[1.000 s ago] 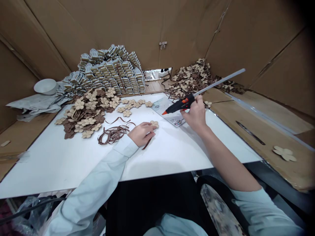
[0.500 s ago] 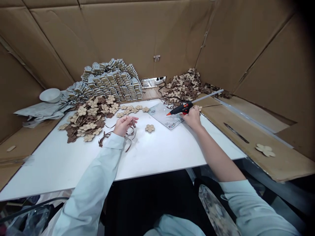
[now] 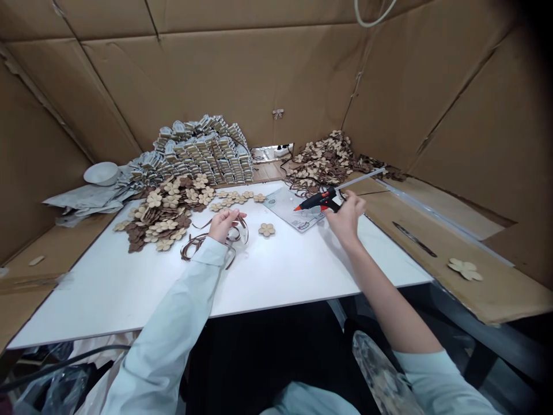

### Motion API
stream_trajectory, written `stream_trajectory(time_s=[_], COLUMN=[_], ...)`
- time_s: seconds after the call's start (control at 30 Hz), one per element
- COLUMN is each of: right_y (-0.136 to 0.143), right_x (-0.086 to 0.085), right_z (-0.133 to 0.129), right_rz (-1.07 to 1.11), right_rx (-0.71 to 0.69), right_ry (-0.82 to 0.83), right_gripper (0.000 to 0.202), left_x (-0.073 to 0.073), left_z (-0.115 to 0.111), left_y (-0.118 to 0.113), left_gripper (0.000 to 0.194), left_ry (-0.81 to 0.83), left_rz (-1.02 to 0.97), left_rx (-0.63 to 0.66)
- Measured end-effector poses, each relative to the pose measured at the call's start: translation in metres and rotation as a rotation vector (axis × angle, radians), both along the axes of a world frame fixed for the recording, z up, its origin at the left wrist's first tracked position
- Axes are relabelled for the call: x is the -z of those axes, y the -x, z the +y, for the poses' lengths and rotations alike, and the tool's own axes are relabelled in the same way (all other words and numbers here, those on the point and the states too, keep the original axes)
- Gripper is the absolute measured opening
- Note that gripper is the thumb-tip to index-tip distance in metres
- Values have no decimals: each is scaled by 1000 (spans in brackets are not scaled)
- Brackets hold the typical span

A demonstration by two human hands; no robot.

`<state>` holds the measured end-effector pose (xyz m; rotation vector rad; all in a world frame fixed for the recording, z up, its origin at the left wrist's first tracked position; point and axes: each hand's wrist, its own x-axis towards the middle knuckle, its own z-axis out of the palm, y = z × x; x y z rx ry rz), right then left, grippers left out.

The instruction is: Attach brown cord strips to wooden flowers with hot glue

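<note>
My left hand point(image 3: 223, 225) is closed, pinching thin brown cords point(image 3: 244, 225) that loop and trail over the white board. More of the looped cord point(image 3: 188, 249) lies under and left of that wrist. To its right a single beige flower piece point(image 3: 266, 229) lies flat. A black and orange hot glue gun point(image 3: 317, 200) rests over a printed plastic sheet point(image 3: 298, 222), nozzle pointing left, a clear glue stick point(image 3: 360, 179) protruding from its back. Beside its handle is my right hand point(image 3: 347, 218), fingers apart, the thumb close to the trigger; whether it touches is unclear.
A pile of beige and brown flower pieces point(image 3: 162, 213) lies left, before stacked small packets point(image 3: 211, 153). More flowers with cords point(image 3: 324, 158) are heaped back right. A white bowl point(image 3: 101, 173) sits far left. Tweezers point(image 3: 413, 238) lie on the right cardboard, and cardboard walls point(image 3: 259, 75) surround the board.
My right hand has loosened from the glue gun's handle and shifted right, its fingers spreading. The gun stays on the sheet. My left hand still pinches the cords; the whole view has shifted slightly.
</note>
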<state>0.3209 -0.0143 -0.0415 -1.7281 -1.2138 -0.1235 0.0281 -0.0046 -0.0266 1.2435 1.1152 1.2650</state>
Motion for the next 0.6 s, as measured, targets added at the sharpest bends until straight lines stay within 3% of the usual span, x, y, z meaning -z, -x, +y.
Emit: stream_trajectory(time_s=[0.07, 0.13, 0.23, 0.33, 0.4, 0.6], right_y=[20, 47, 91, 125, 138, 137], right_x=[-12, -24, -37, -40, -38, -27], right_z=[-18, -31, -37, -28, -19, -6], right_rz=[16, 50, 109, 174, 237, 482], right_rx=[-32, -243, -622, -886, -983, -1095], right_ry=[-176, -193, -17, 297, 430, 464], right_gripper=[43, 32, 22, 28, 35, 37], left_x=[0, -1, -1, 0, 1, -1], left_z=[-2, -5, -10, -13, -14, -14], left_y=[-2, -6, -11, -14, -15, -14], left_gripper=[38, 37, 35, 33, 33, 30], left_ry=[-9, -21, -63, -138, -179, -156], left_rz=[1, 12, 55, 73, 51, 51], left_rx=[-32, -33, -5, 42, 62, 15])
